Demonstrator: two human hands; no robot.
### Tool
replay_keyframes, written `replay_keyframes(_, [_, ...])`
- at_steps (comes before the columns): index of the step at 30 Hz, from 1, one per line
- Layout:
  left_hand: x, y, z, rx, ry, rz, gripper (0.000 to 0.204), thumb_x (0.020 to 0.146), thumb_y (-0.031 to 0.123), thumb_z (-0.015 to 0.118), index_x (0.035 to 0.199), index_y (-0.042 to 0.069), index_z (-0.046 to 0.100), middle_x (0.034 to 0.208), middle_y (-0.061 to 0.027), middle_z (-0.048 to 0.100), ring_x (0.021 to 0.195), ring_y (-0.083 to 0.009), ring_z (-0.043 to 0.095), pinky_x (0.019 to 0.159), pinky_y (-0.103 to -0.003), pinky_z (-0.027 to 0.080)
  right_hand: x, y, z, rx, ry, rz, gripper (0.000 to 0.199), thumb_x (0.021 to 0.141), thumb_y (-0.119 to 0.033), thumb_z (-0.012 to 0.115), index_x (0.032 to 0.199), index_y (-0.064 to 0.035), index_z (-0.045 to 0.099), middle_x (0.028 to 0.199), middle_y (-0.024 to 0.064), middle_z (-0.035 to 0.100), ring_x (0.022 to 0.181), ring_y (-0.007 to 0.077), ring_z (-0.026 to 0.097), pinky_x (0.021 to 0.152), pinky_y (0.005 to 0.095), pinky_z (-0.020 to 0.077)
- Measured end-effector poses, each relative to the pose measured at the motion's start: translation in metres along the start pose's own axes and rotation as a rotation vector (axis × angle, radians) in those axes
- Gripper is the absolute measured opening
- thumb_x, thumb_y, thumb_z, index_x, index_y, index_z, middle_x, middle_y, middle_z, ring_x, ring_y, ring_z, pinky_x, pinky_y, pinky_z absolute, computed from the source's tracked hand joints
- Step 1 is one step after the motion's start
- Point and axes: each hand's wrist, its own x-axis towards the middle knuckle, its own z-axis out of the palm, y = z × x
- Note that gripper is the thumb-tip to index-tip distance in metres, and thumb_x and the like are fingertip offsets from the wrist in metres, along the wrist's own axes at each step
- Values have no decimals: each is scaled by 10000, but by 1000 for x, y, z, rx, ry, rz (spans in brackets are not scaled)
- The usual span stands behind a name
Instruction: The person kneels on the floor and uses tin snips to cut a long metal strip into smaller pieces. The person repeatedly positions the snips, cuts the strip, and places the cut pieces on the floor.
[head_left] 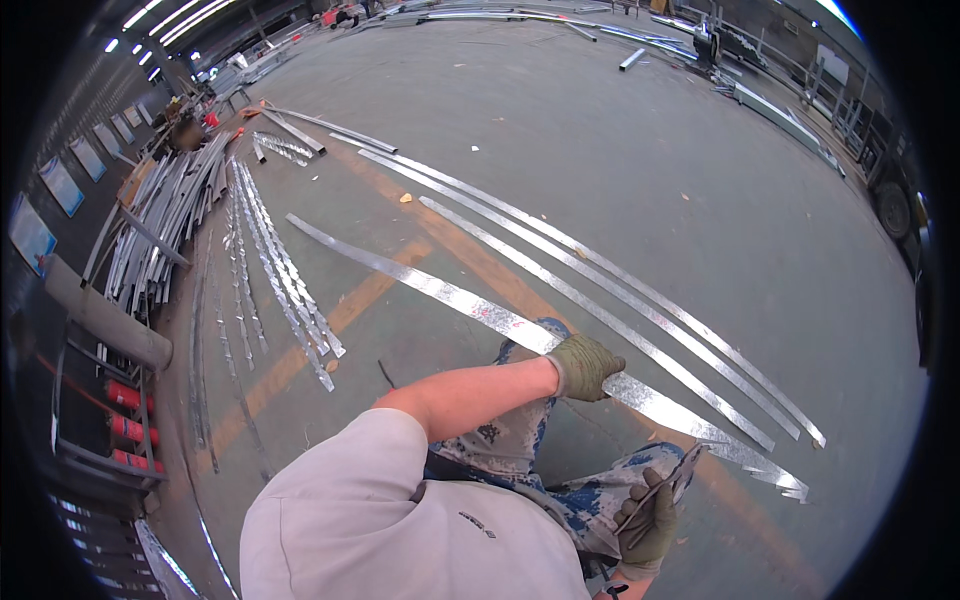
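My left hand (588,368), in an olive work glove, is closed over a long, shiny sheet-metal strip (455,300). The strip runs across in front of my bent knees, from the upper left to the lower right. Its near right end looks jagged, with narrow pieces (785,480) by it. My right hand (650,520), gloved too, grips the handles of dark tin snips (686,462) beside my right knee. Their jaws point up toward the strip's right end; whether they touch it I cannot tell. Small red marks show on the strip left of my left hand.
Beyond the strip, several more long metal strips (600,265) lie on the grey floor. Zigzag-cut metal lengths (280,255) lie to the left, near a pile of metal profiles (165,235). Red cylinders (128,428) stand in a rack at the left. Metal stock (780,120) lies far right.
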Motion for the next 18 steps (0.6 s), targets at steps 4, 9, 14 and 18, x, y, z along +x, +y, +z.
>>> replay_keyframes(4, [15,-12,26,2,232,60,533,769,299,803,1242,104,652,1042,-169,752,1007,-393,722,895,-489,560,-2,5,14,-200,193,20,372,1073,-293,609,1271,21,624,941,135,731,670,225,675,587,349,558])
replay_keyframes(9, [7,-12,21,21,185,7,556,805,274,793,1309,100,634,1081,-169,758,1025,-375,727,886,-487,566,3,9,29,-512,196,129,347,1060,-255,638,1238,43,641,905,77,720,709,162,666,614,317,535])
replay_keyframes(14, [3,-4,4,28,87,-24,576,852,323,788,1371,138,620,1100,-150,754,1021,-360,725,890,-481,561,8,21,26,-668,223,98,365,1102,-261,569,1378,-25,603,1024,96,738,782,163,692,658,314,558])
replay_keyframes(18, [5,-7,8,56,97,-21,581,862,332,783,1388,150,616,1124,-144,750,1056,-350,715,910,-474,556,15,24,28,-779,296,17,335,1089,-318,594,1275,-48,660,930,49,731,669,106,616,564,275,493])
